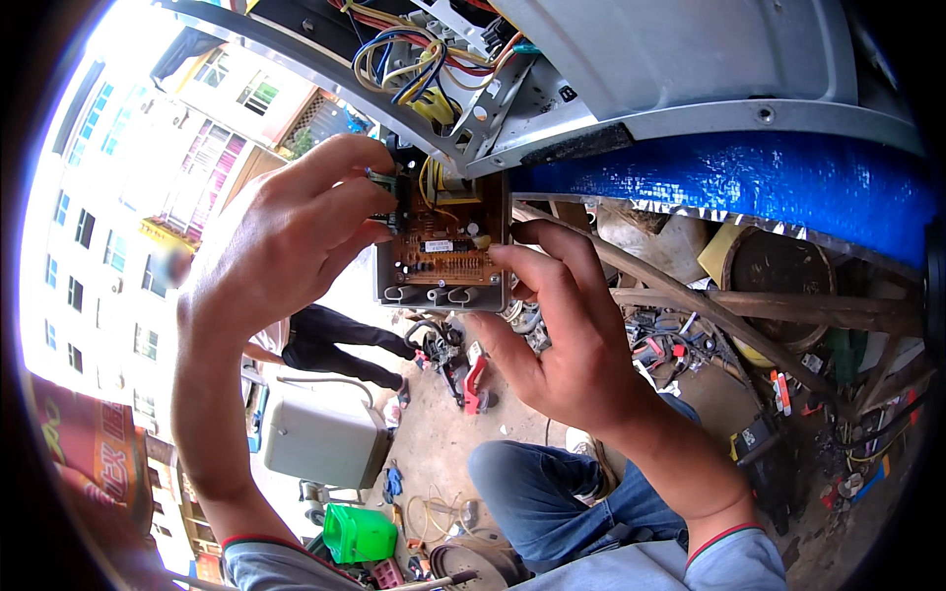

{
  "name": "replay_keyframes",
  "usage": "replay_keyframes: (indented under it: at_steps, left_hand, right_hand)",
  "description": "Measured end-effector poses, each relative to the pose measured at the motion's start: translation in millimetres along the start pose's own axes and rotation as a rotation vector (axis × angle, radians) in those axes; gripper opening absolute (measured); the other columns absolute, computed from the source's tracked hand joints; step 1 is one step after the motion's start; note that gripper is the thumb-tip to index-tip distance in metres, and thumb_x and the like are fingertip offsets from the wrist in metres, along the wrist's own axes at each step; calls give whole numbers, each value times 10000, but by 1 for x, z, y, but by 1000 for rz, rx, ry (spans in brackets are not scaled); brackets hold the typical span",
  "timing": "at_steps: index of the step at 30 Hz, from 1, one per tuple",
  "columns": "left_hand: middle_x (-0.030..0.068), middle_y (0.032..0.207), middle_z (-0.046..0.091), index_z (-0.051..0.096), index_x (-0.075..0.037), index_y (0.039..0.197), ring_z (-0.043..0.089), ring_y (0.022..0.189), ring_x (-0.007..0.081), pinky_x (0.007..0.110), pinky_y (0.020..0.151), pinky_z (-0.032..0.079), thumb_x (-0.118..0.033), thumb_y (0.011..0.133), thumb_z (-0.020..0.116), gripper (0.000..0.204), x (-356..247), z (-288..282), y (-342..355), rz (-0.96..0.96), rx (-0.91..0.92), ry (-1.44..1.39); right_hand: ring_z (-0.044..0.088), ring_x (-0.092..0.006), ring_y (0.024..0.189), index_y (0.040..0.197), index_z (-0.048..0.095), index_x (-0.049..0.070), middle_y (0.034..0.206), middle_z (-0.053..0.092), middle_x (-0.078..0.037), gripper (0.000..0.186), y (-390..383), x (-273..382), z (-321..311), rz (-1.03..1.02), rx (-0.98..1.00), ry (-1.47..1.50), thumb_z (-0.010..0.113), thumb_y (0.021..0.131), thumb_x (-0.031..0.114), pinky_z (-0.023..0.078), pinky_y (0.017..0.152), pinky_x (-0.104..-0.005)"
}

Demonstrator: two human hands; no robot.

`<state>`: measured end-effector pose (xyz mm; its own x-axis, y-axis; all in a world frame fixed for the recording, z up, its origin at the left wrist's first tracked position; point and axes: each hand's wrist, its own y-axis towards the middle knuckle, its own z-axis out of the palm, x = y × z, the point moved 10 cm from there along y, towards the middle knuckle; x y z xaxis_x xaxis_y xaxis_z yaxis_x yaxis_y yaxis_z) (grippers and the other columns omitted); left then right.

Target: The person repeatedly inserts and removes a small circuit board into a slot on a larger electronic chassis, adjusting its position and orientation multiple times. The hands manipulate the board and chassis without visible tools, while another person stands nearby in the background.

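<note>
outdoors, circuit board [445, 246] between hands [286, 236]

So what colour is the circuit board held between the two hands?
Orange-brown, the circuit board sits in a grey tray; head view shows it best.

Matt brown circuit board [445, 246] in grey plastic tray [441, 294]; glossy plastic-sheathed wires [409, 69]; smooth painted metal casing [680, 59]; shiny woven blue tarpaulin [729, 177]; rough weathered wooden poles [709, 305].
</note>
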<state>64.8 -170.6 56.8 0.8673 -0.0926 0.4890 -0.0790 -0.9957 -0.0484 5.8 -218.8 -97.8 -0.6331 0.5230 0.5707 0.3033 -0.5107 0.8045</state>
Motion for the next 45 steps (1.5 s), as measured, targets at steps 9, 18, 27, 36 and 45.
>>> replay_keyframes:
  at_steps: [9,18,27,36,45]
  left_hand:
    - [161,1170,673,690,27,992,721,898,316,386,712,593,3,834,787,186,0,-3,-1,-13,-26,-10]
    - [161,1188,694,695,16,1019,739,922,298,367,708,610,20,820,789,220,5,1,-3,-76,13,21]
    - [164,1198,689,694,6,1030,733,941,339,397,741,610,33,808,792,244,1,0,0,-78,22,51]
    - [147,1176,681,690,0,1024,722,953,353,419,770,600,31,800,793,248,-4,0,2,-83,49,88]
    - [153,1133,689,663,6,999,713,929,348,412,764,591,-17,832,789,211,-5,0,9,13,-15,-12]
  right_hand:
    - [666,-284,1035,1274,599,-29,1283,548,-210,489,3,1,0,-9,-6,29,830,855,69,594,816,-340]
    - [686,-191,951,1454,445,-34,1226,614,-168,680,0,-17,9,206,14,263,806,888,75,592,787,-309]
    - [701,-163,863,1479,402,-69,1128,689,-161,712,-1,-20,17,201,39,307,796,906,83,592,760,-309]
    - [713,-174,851,1476,410,-62,1148,687,-178,719,1,-19,15,171,37,291,809,898,90,584,737,-302]
    - [686,-151,842,1490,440,-36,1123,686,-136,742,-1,-29,14,215,16,336,831,867,61,578,747,-295]
